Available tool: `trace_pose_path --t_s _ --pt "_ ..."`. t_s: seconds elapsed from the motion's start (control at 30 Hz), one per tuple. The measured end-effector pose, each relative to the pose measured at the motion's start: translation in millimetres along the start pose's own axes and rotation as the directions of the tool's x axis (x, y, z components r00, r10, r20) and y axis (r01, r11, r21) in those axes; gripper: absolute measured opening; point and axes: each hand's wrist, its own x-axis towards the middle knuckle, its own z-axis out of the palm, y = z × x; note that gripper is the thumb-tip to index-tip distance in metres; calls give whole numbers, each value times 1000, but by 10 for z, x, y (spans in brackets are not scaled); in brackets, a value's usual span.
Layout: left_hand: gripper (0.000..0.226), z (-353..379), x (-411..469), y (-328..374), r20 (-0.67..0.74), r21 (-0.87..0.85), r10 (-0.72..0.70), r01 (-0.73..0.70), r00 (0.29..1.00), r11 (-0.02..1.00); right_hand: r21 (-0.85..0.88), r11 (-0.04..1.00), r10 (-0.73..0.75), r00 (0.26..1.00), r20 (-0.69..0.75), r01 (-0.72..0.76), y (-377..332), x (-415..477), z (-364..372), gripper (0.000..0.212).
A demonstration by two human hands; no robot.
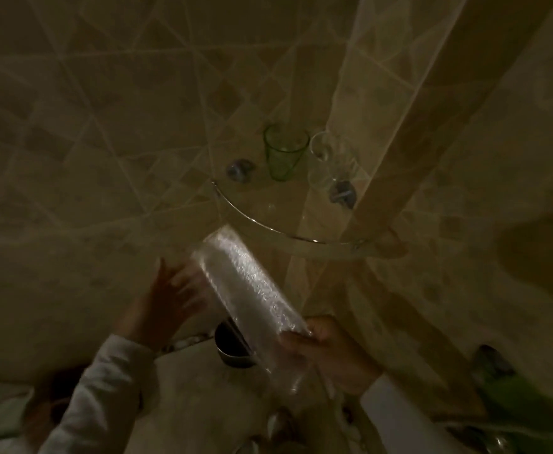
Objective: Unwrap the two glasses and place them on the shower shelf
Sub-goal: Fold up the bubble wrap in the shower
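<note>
While my right hand (327, 348) grips loose bubble wrap (249, 290) and my left hand (167, 303) hangs spread, both glasses, green glass (283, 155) and clear glass (329, 162), stand at twelve o'clock on the shower shelf (268, 224): task seemingly done.

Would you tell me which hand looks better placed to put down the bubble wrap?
Probably the right hand: it grips the lower end of the bubble wrap, while the left hand is spread open beside the upper end.

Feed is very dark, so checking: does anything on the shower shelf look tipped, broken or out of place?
Nothing stands out. The green glass and the clear glass both stand upright on the corner glass shelf, apart from each other. The right hand grips loose bubble wrap below the shelf; the left hand is open.
</note>
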Motion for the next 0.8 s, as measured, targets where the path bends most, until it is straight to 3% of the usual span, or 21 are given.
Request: trace_pose_path --t_s 0.07,0.13,0.2,0.27,0.43,0.57,0.63,0.73,0.8 --pt "21 113 -184 -304 -73 -80 -137 131 988 988 52 999 14 1000 13 -14 56 152 77 17" --pt "13 268 -388 -497 -101 -31 -62 59 993 998 58 996 65 993 99 -71 148 256 158 17" --pt "20 327 -498 -592 -154 57 42 -34 987 998 -27 994 114 970 216 -111 242 359 182 17" --pt "11 292 -512 -604 -208 153 122 -91 971 984 -94 990 134 933 334 -108 294 502 132 10" --pt "26 102 -472 -740 -112 228 117 -89 987 970 -8 990 130 903 409 -139 306 965 82 27" --pt "18 -154 -301 -973 -138 45 140 -135 980 990 -134 991 36 929 369 14 536 1307 163 23" --pt "16 -252 -165 -1162 -204 -63 73 -88 976 994 -147 987 -11 939 344 65 669 1485 200 33" --pt "41 -339 81 -1416 -288 -274 -166 85 943 958 -164 980 -56 947 315 112 926 1794 250 45" --pt "40 -403 220 -1600 -252 -229 -199 142 947 963 -225 966 -53 950 309 127 1154 1971 309 48"
